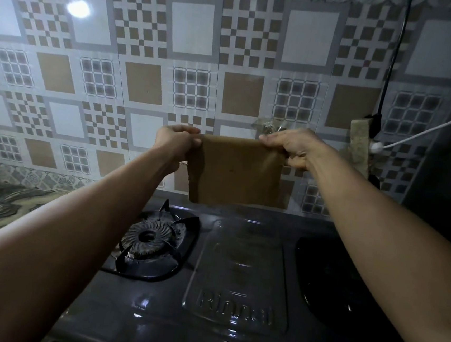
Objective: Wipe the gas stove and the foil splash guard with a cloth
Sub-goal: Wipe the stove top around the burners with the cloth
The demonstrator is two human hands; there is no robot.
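- Where my view starts, closest in, I see one dark grey gas stove (231,323), its top smooth and glossy, with a raised rectangular panel in the middle carrying embossed lettering.
- On its left sits one round ribbed burner (147,239) inside black pointed pot supports; on the right there is one dark recess, too dim for me to make out.
- Above the stove's back edge hangs one brown cloth (235,171), flat, roughly square, matte.
- My left hand (176,141) pinches its top left corner and my right hand (290,146) pinches its top right corner, so the cloth hangs below both grips, stretched between them.
- Farthest off, the shiny foil splash guard (144,85) covers the wall, printed with brown, white and checked squares.
- At the right I count two cords, a black cord (391,62) and a white cord (427,127).
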